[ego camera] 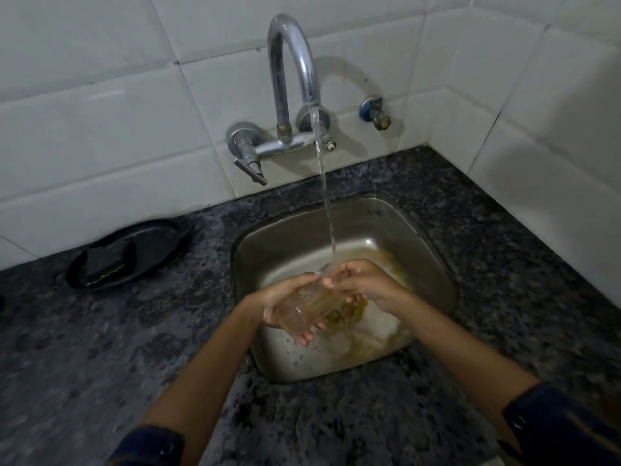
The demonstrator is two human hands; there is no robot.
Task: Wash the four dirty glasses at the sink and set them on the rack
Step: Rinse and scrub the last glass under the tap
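A clear ribbed glass (314, 302) lies tilted over the steel sink (268, 237), its mouth up toward the water stream (327, 210). My left hand (285, 304) cups it from below and the side. My right hand (361, 280) grips its upper end near the rim, where the stream lands. Brownish water runs from the glass into the basin. No other glasses and no rack are in view.
A chrome wall tap (292, 68) runs above the sink, with a lever handle (250, 168) at its left. A black plate (158, 243) holding a dark scrubber (106, 260) sits on the speckled granite counter (100, 348) at left. A small valve (374, 112) is on the tiled wall.
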